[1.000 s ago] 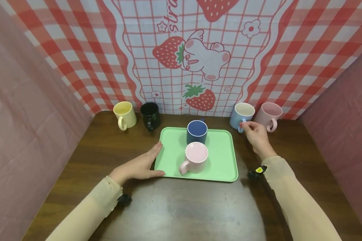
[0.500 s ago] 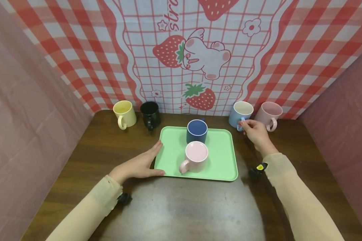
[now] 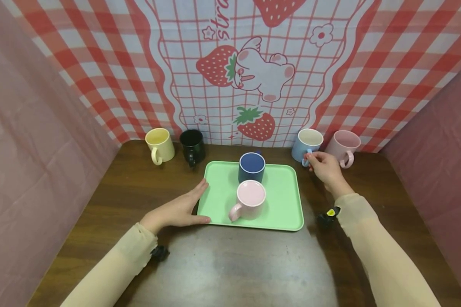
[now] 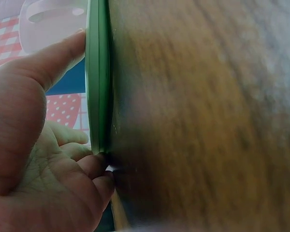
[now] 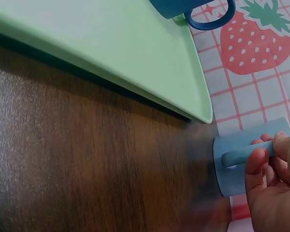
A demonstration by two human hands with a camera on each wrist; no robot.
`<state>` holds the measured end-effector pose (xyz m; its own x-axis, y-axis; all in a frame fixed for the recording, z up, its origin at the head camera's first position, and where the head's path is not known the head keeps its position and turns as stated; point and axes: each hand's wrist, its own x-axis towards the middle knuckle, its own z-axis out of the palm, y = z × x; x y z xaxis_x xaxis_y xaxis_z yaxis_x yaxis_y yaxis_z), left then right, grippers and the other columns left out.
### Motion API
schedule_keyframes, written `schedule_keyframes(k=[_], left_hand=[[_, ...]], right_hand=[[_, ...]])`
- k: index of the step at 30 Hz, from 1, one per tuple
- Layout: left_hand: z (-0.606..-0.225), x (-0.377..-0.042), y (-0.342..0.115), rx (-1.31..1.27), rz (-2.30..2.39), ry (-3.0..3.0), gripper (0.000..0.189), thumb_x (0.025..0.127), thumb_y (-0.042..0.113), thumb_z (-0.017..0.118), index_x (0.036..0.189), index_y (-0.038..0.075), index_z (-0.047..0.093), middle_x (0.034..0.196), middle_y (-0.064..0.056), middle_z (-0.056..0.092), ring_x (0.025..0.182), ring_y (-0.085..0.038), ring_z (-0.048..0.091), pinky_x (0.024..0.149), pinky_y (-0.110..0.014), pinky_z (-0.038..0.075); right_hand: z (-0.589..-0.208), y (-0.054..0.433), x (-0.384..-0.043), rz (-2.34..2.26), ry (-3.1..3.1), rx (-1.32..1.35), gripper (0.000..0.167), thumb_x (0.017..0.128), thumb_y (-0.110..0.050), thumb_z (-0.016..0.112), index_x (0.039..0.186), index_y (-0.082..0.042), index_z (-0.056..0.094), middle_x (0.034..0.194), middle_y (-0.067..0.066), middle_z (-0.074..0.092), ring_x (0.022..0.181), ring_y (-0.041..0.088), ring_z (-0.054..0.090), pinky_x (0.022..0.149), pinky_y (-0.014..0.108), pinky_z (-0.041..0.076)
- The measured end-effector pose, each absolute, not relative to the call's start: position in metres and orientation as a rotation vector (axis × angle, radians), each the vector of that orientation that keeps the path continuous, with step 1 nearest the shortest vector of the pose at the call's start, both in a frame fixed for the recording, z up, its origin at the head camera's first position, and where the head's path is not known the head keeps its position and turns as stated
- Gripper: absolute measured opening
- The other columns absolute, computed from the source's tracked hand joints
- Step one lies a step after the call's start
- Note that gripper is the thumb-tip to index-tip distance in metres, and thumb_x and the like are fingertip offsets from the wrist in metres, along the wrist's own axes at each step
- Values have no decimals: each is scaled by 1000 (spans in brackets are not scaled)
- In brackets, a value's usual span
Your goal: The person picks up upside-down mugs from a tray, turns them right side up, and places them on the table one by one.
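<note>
In the head view my right hand (image 3: 328,170) pinches the handle of a light blue mug (image 3: 300,149), which stands upright at the back right of the table. The right wrist view shows thumb and fingers on that handle (image 5: 241,155). My left hand (image 3: 176,211) rests against the left edge of a green tray (image 3: 282,198), thumb at the front corner and fingers spread along the side. Its thumb (image 4: 63,55) touches the tray's rim (image 4: 97,82) in the left wrist view. On the tray stand a dark blue mug (image 3: 250,174) and, in front of it, a pale pink mug (image 3: 252,207).
A dusty pink mug (image 3: 336,147) stands right beside the light blue one. At the back left are a yellow mug (image 3: 165,149) and a black mug (image 3: 194,147). A checked strawberry cloth (image 3: 261,85) hangs behind the wooden table (image 3: 238,264); pink cloth walls (image 3: 442,170) flank it.
Over the last second the light blue mug has shifted very slightly left with my right hand on its handle. My left hand and the tray stay where they were.
</note>
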<state>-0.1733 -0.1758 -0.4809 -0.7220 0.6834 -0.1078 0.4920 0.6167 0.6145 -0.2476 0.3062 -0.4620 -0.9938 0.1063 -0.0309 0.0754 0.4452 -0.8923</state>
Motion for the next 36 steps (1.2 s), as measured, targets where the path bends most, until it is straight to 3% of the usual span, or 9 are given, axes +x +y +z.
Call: schedule_keyframes(k=[11,16,19,27,36], left_hand=[[-483,-174,-175,929,814,2497,111,100,45,82,172,-6,13,181,-23,2,166,-38,16,132,-53,25],[-483,-174,-175,932,816,2492,112,100,46,81,172,-5,13,181,-22,1,166,-38,17,132,-54,26],[-483,-175,-175,932,812,2495,112,100,47,81,172,-4,14,181,-22,1,166,-38,17,132,-54,26],[-480,-173,-176,924,795,2512,111,99,47,81,172,-5,15,181,-22,3,165,-39,19,131,-54,27],[-479,-172,-174,932,785,2530,110,99,47,81,170,-8,17,180,-27,7,164,-42,22,130,-57,29]], right_hand=[[-460,305,-247,1562,-2688,-199,48,116,-32,55,137,10,65,111,19,67,87,16,61,77,26,57],[-453,303,-240,1504,-2698,-272,59,114,-37,58,148,11,51,124,23,64,92,20,66,77,21,59],[-447,301,-235,1483,-2676,-277,61,112,-34,61,150,11,47,128,24,61,91,17,65,72,14,57],[-435,290,-219,1329,-2642,-133,51,109,-31,65,141,9,57,122,24,65,94,10,60,73,8,48],[-432,266,-200,1236,-2624,59,39,107,-29,71,128,3,67,111,18,73,91,8,62,78,11,46]])
